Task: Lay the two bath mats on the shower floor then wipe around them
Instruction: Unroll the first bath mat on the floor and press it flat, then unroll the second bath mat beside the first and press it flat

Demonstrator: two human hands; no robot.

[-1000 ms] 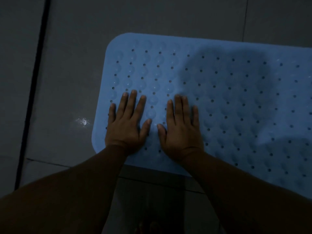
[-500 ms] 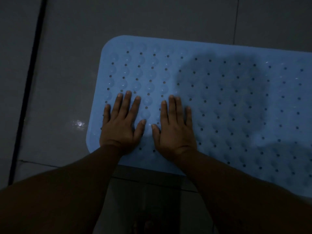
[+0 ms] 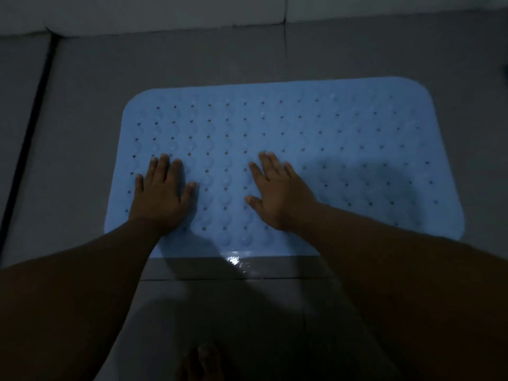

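Observation:
A light blue rubber bath mat (image 3: pixel 316 138) with rows of small holes and bumps lies flat on the grey tiled shower floor (image 3: pixel 82 111). My left hand (image 3: pixel 162 193) rests palm down on the mat's near left part, fingers spread. Palm down as well, my right hand (image 3: pixel 277 193) lies near the mat's middle, a hand's width to the right of the left one. Neither hand holds anything. Only one mat is in view.
A pale raised wall edge (image 3: pixel 165 12) runs along the top of the view. A dark groove (image 3: pixel 30 127) runs down the left side. A wet glint (image 3: pixel 233 261) shows on the tile at the mat's near edge. A bare foot (image 3: pixel 203 358) is at the bottom.
The view has pulled back and shifted, so the whole mat shows. My hands, side by side before, have moved apart; the right one has slid rightward on the mat.

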